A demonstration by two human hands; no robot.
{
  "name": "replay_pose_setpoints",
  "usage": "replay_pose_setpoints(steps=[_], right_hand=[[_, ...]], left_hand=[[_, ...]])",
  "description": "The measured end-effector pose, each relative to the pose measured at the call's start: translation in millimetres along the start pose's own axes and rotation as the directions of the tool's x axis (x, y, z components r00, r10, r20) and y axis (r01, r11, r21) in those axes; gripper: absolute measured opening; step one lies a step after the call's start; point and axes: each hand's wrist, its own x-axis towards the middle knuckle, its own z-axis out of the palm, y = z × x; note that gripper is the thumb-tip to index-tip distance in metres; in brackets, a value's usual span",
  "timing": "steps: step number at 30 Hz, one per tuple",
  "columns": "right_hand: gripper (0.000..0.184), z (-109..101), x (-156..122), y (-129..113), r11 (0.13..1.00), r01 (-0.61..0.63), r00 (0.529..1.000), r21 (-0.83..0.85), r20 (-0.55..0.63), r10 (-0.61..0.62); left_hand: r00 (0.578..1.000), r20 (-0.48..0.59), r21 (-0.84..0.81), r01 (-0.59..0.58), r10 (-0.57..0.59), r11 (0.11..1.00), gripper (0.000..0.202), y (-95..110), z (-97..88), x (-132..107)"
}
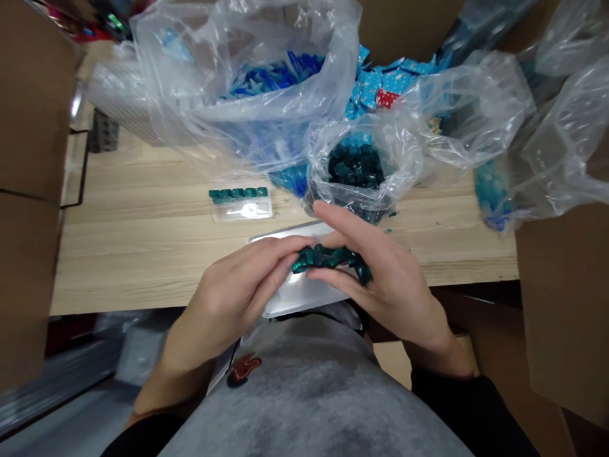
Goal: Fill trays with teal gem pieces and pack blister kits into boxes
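Observation:
My left hand (238,285) and my right hand (375,273) meet over the near edge of the wooden table (143,247). Between their fingers they pinch a row of several dark teal pieces (330,257). Under the hands lies a clear plastic tray (295,295), partly hidden. Just beyond the hands an open plastic bag (361,168) holds many more dark teal pieces. Further left on the table lies a small clear tray with a row of teal pieces (240,202).
A large clear bag of blue pieces (266,82) stands at the back. Light blue and red packets (385,89) lie behind the small bag. More crumpled plastic bags (547,146) are at the right. Cardboard boxes (28,158) flank both sides.

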Motion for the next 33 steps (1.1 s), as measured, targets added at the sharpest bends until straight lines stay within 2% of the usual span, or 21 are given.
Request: replay_pose_setpoints(steps=[4, 7, 9, 12, 17, 21, 25, 27, 29, 33], right_hand=[[0.030, -1, 0, -1, 0.994, 0.099, 0.995, 0.051, 0.019, -0.100], [0.023, 2, 0, -1, 0.979, 0.117, 0.993, 0.170, -0.050, -0.110], [0.017, 5, -1, -1, 0.954, 0.086, 0.992, 0.288, -0.112, -0.055], [0.011, 11, -2, -1, 0.884, 0.001, 0.977, 0.468, -0.188, 0.099], [0.022, 25, 2, -1, 0.691, -0.150, 0.913, 0.707, -0.169, 0.371], [0.021, 33, 8, -4, 0.544, -0.116, 0.878, 0.831, -0.170, 0.448], [0.011, 36, 16, -9, 0.451, -0.032, 0.831, 0.892, -0.227, 0.508], [0.009, 36, 18, -11, 0.440, -0.003, 0.821, 0.898, -0.249, 0.514], [0.007, 35, 19, -12, 0.458, 0.007, 0.838, 0.889, -0.255, 0.482], [0.006, 33, 16, -16, 0.561, -0.044, 0.874, 0.827, -0.240, 0.423]], left_hand=[[0.998, -0.054, -0.073, 0.023, -0.027, 0.997, 0.022, -4, 1.2, -1], [0.995, -0.085, -0.141, 0.047, -0.059, 0.989, 0.016, -2, 2.7, -2], [0.994, -0.088, -0.161, 0.048, -0.063, 0.986, 0.015, 1, 3.4, -3], [0.990, -0.131, -0.173, 0.023, -0.046, 0.985, 0.018, 6, 5.6, -3], [0.968, -0.252, -0.165, -0.040, -0.002, 0.986, 0.022, 8, 14.0, 0], [0.937, -0.344, -0.107, -0.111, 0.068, 0.988, 0.026, 5, 19.4, 4], [0.899, -0.373, 0.038, -0.232, 0.229, 0.972, 0.026, 0, 20.5, 7], [0.890, -0.369, 0.086, -0.256, 0.269, 0.963, 0.023, -3, 20.3, 7], [0.886, -0.387, 0.093, -0.237, 0.254, 0.967, 0.024, -6, 19.8, 7], [0.907, -0.323, 0.135, -0.239, 0.271, 0.961, 0.030, -6, 16.0, 8]])
